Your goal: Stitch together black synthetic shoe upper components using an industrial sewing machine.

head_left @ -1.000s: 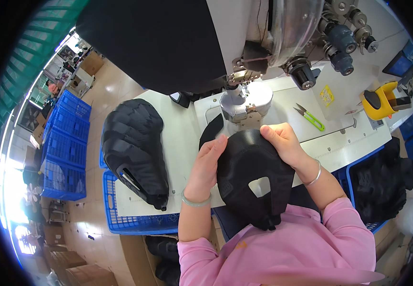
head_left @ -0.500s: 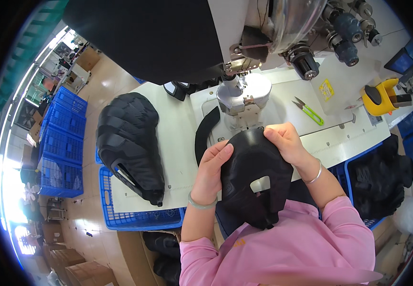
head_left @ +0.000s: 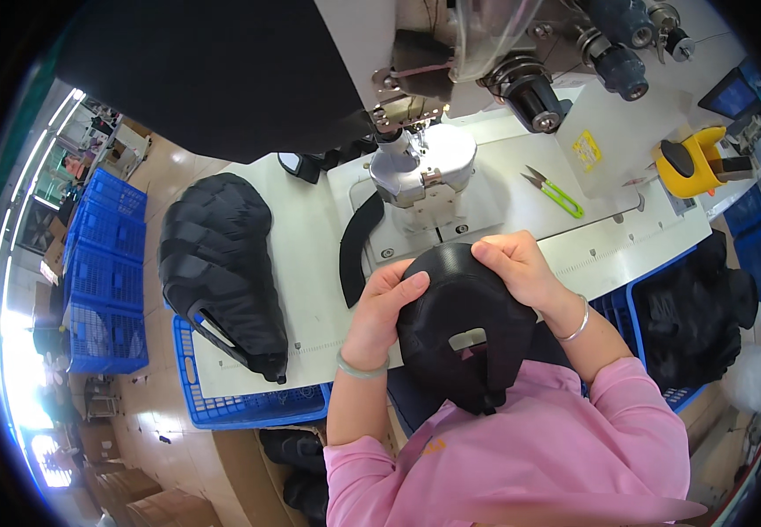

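Both hands hold a black cap (head_left: pixel 437 303) in front of the sewing machine (head_left: pixel 424 176), with its cut-out opening and strap toward my body. My left hand (head_left: pixel 386 307) grips its left edge, thumb on top. My right hand (head_left: pixel 516 268) pinches the far right edge, the thumb on the cap and the fingers partly hidden. A curved black strip (head_left: pixel 358 250) lies on the white table (head_left: pixel 301 255) just beyond my left hand. Farther left rests a stack of nested black caps (head_left: pixel 218 263).
Green-handled thread snips (head_left: pixel 556 193) lie right of the machine, near a yellow holder (head_left: pixel 696 162). Blue baskets (head_left: pixel 191 378) stand below the table's left side, and black pieces (head_left: pixel 692 316) fill one at right. A large black panel (head_left: pixel 213 79) hangs upper left.
The cap has gone from a flatter, creased shape to a rounder dome, and its opening looks narrower. Both hands keep their grip. The whole view has shifted slightly.
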The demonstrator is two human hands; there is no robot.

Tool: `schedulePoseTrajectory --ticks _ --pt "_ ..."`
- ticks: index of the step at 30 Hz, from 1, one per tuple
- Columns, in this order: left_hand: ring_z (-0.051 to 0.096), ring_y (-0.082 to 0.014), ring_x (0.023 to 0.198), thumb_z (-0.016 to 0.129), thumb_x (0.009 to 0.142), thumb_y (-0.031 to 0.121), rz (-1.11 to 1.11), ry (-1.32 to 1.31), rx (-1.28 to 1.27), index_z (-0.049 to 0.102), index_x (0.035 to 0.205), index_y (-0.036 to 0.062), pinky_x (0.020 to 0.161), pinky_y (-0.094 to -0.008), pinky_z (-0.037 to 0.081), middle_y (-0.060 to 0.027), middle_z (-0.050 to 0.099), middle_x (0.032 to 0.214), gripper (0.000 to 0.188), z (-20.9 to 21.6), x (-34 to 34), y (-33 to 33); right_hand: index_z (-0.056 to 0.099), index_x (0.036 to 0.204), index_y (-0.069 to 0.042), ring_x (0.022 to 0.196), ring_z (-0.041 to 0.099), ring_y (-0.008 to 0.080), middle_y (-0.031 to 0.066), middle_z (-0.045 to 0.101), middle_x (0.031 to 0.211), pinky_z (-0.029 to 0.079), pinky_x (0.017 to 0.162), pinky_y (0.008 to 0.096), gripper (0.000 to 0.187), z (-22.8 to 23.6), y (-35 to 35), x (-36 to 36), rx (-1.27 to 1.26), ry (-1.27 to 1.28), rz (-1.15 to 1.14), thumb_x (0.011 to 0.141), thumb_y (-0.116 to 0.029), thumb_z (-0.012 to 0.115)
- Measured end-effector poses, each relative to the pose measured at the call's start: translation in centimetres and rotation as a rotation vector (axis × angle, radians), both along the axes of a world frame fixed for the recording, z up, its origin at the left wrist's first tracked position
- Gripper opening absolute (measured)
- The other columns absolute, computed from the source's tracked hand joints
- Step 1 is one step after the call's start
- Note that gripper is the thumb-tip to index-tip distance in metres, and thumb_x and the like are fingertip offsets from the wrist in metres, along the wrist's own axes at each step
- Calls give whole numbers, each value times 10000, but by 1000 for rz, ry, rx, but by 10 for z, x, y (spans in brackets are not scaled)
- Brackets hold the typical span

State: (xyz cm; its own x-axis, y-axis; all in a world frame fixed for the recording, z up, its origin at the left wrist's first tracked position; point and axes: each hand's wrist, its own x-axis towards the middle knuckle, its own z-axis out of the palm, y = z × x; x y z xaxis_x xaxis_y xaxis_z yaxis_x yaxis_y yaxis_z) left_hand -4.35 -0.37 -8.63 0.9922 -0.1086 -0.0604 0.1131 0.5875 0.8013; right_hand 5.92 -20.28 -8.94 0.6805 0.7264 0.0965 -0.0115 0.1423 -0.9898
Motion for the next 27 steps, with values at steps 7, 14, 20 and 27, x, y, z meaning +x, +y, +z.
schedulePoseTrajectory --ticks 7,14,20,27 --pt "636 -74 788 619 928 140 -108 91 74 665 1041 -49 692 -208 501 -50 700 915 226 8 10 10 674 803 28 672 488 13 -40 611 709 419 584 209 383 0 4 -2 -39 83 5 1019 -257 537" --pt "615 -61 728 657 921 172 -61 108 333 681 990 -43 662 -208 498 -30 691 869 227 14 18 3 649 822 39 651 469 26 -40 577 678 417 572 227 421 -19 8 -1 -52 -59 -84 1029 -303 517" --pt "617 -80 743 649 927 190 31 233 195 667 988 -40 702 -220 502 -23 685 873 239 -5 28 6 627 802 35 658 465 29 -44 559 671 414 561 236 456 -34 14 -1 -23 -69 -163 1030 -342 508" --pt "617 -100 902 818 713 52 40 67 650 616 1006 -6 810 -263 507 -34 660 932 360 11 29 -1 632 786 28 647 465 26 -47 560 662 411 552 232 460 -27 9 8 -31 5 -162 1031 -339 505"
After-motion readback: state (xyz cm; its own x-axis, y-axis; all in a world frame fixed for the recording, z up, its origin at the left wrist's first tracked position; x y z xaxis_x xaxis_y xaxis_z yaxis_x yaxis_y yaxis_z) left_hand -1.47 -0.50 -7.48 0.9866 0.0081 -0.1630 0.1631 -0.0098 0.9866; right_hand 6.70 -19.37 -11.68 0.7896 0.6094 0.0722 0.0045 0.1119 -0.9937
